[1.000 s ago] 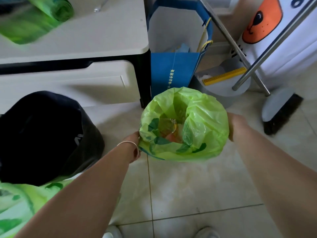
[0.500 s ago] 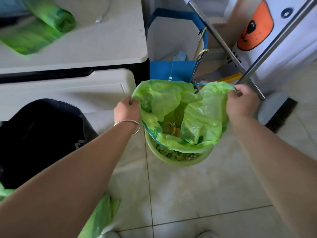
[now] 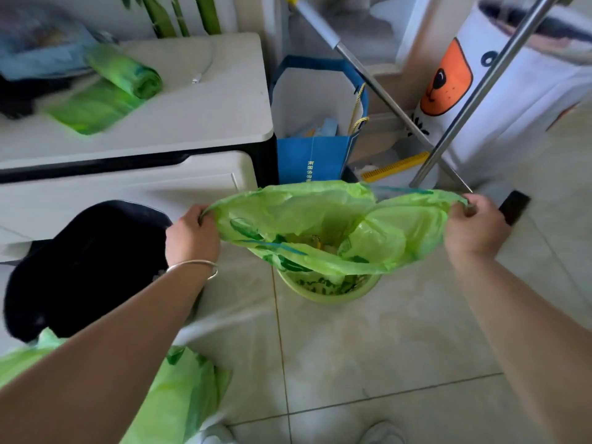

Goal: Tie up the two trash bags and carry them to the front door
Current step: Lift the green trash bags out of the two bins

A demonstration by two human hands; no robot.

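A light green trash bag (image 3: 378, 232) with darker green print hangs half out of a small green bin (image 3: 330, 291) on the tiled floor. Its mouth is stretched wide and flat, and some trash shows inside. My left hand (image 3: 192, 235) grips the bag's left rim and my right hand (image 3: 474, 229) grips its right rim, both fists closed on the plastic. A second green bag (image 3: 189, 392) lies on the floor at the lower left, partly hidden behind my left forearm. Whether that one is tied does not show.
A black bin (image 3: 86, 267) stands at the left, next to a white cabinet (image 3: 205, 116) bearing a roll of green bags (image 3: 128, 75). Behind the green bin are a blue paper bag (image 3: 314, 161), two crossed metal broom handles (image 3: 461, 123) and a dustpan (image 3: 397, 165).
The bag's rim came off the bin. Both hands rose with it and spread apart, pulling the mouth from round to wide and flat. The camera view lifted too.
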